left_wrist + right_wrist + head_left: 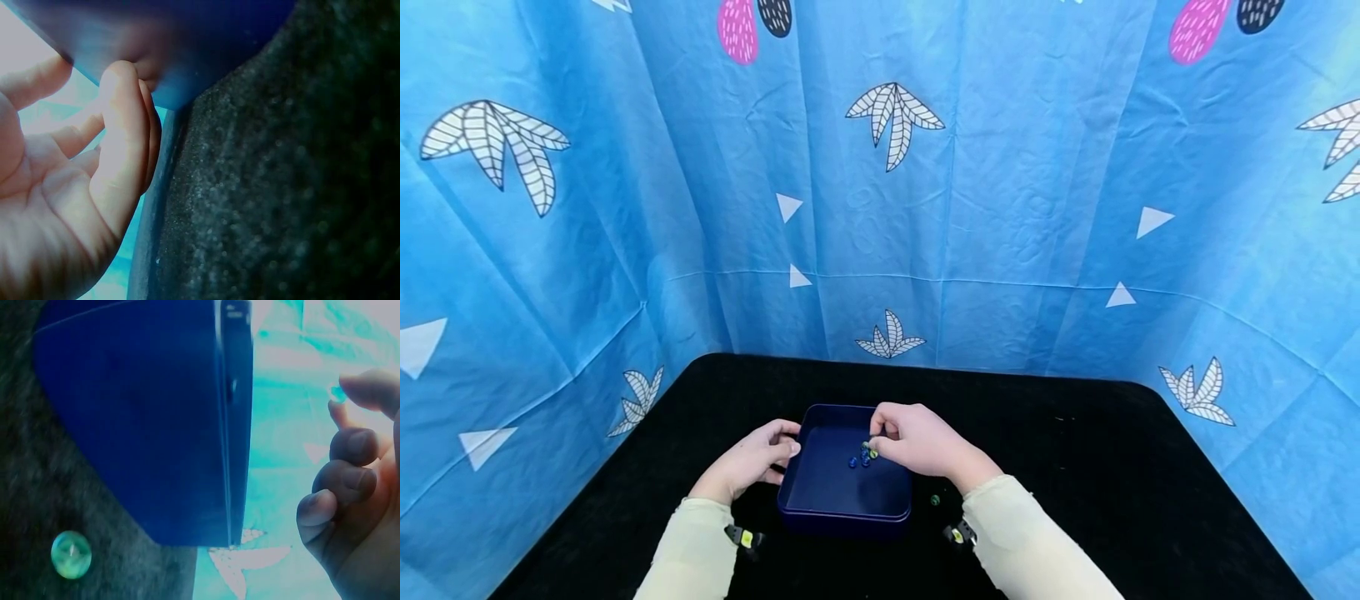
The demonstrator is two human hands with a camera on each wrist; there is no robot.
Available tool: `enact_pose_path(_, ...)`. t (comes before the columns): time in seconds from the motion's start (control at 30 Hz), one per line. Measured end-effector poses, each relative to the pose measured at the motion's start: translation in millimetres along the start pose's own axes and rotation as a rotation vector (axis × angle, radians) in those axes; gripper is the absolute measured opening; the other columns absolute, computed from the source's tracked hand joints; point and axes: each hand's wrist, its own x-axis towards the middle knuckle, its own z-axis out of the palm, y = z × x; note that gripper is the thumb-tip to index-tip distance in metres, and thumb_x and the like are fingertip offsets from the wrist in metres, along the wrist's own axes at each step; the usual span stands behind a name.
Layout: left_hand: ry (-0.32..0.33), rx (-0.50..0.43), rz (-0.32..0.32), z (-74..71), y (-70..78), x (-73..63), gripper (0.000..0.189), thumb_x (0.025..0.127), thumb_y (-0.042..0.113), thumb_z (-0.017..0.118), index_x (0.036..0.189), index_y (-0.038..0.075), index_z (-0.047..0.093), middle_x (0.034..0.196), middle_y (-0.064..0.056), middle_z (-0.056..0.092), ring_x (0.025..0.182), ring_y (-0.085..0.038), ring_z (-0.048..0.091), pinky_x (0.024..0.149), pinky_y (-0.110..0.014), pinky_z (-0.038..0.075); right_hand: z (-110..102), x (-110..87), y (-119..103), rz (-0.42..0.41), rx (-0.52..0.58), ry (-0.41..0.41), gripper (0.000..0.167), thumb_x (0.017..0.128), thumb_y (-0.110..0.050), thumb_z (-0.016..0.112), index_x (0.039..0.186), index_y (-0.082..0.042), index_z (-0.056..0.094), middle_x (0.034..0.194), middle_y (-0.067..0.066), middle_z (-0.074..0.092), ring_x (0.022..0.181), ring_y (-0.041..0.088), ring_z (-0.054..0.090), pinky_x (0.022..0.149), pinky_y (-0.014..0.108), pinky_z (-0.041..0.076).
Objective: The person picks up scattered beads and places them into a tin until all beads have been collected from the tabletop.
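Observation:
A dark blue rectangular tray stands on the black table, with several small glass marbles inside toward its right half. My left hand grips the tray's left side, thumb at the rim. In the left wrist view, fingers of that hand are bent against the outer wall. Over the tray's right side, my right hand pinches a small, shiny marble between thumb and index finger, the other fingers curled in. A green marble lies on the table just right of the tray, under the right forearm.
The black table extends around the tray on all sides. Behind and beside it hangs a blue curtain printed with leaves and triangles. Each wrist wears a strap with a small camera, and pale sleeves cover the forearms.

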Motion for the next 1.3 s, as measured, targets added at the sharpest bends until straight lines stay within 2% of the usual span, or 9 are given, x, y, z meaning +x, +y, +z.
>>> enact_pose_path(0.07, -0.002, -0.001, 0.001, 0.3, -0.5, 0.1, 0.050, 0.103, 0.021, 0.058, 0.145, -0.003, 0.042, 0.124, -0.021, 0.058, 0.098, -0.029, 0.064, 0.076, -0.043, 0.058, 2, 3.8, -2, 0.008, -0.006, -0.004, 0.004, 0.097, -0.027, 0.065, 0.100, -0.027, 0.062, 0.066, -0.008, 0.048, 0.053, 0.008, 0.046, 0.060, 0.027, 0.046)
enact_pose_path(0.2, -0.010, 0.001, 0.000, 0.9, -0.3, 0.9, 0.050, 0.103, 0.021, 0.058, 0.145, -0.002, 0.042, 0.125, -0.022, 0.058, 0.097, -0.028, 0.064, 0.077, -0.043, 0.058, 5, 7.6, -2, 0.042, -0.009, -0.003, 0.017, 0.099, -0.023, 0.063, 0.116, -0.019, 0.063, 0.068, -0.006, 0.051, 0.052, 0.010, 0.047, 0.057, 0.028, 0.045)
enact_pose_path(0.3, -0.015, 0.007, -0.002, 0.7, 0.9, 1.2, 0.050, 0.103, 0.022, 0.058, 0.145, -0.002, 0.043, 0.123, -0.021, 0.058, 0.097, -0.028, 0.064, 0.077, -0.042, 0.058, 5, 7.1, 0, 0.070, -0.012, 0.001, 0.022, 0.098, -0.021, 0.062, 0.121, -0.019, 0.063, 0.067, -0.005, 0.052, 0.050, 0.011, 0.047, 0.056, 0.028, 0.044)
enact_pose_path(0.53, -0.014, 0.001, 0.000, -0.2, 3.8, 1.3, 0.048, 0.103, 0.021, 0.059, 0.143, -0.003, 0.043, 0.119, -0.021, 0.060, 0.096, -0.029, 0.064, 0.077, -0.043, 0.058, 3, 0.3, 5, 0.095, -0.006, 0.017, 0.021, 0.097, -0.021, 0.062, 0.118, -0.020, 0.065, 0.065, -0.005, 0.052, 0.050, 0.011, 0.046, 0.053, 0.028, 0.042)
enact_pose_path(0.73, -0.007, 0.002, -0.005, 1.1, 2.8, 0.2, 0.049, 0.104, 0.020, 0.058, 0.144, -0.003, 0.042, 0.123, -0.021, 0.059, 0.097, -0.029, 0.064, 0.077, -0.042, 0.058, 0, -13.3, 15, 0.121, 0.026, 0.025, 0.016, 0.099, -0.022, 0.061, 0.114, -0.023, 0.066, 0.064, -0.005, 0.050, 0.049, 0.012, 0.045, 0.054, 0.029, 0.044)
enact_pose_path(0.87, -0.007, 0.004, -0.002, 1.2, 2.5, -0.4, 0.048, 0.104, 0.019, 0.057, 0.144, -0.003, 0.042, 0.126, -0.020, 0.058, 0.098, -0.030, 0.063, 0.077, -0.043, 0.057, 0, -26.1, 26, 0.140, 0.023, 0.032, 0.015, 0.098, -0.022, 0.063, 0.112, -0.017, 0.067, 0.064, -0.006, 0.049, 0.050, 0.012, 0.047, 0.055, 0.030, 0.045)
enact_pose_path(1.07, 0.005, 0.006, -0.003, -0.7, 0.7, -0.2, 0.050, 0.103, 0.021, 0.059, 0.144, -0.002, 0.043, 0.125, -0.019, 0.059, 0.099, -0.030, 0.063, 0.076, -0.043, 0.057, 0, -42.3, 41, 0.177, 0.029, -0.022, 0.013, 0.096, -0.022, 0.066, 0.109, -0.019, 0.066, 0.069, -0.006, 0.052, 0.054, 0.011, 0.049, 0.059, 0.031, 0.046)
enact_pose_path(1.3, -0.004, 0.004, -0.008, -2.3, 0.2, -0.3, 0.050, 0.103, 0.022, 0.059, 0.144, -0.002, 0.043, 0.126, -0.020, 0.058, 0.099, -0.031, 0.063, 0.077, -0.043, 0.057, -4, -58.5, 52, 0.196, 0.025, -0.030, 0.014, 0.095, -0.021, 0.068, 0.107, -0.016, 0.063, 0.068, -0.007, 0.050, 0.053, 0.010, 0.047, 0.060, 0.031, 0.046)
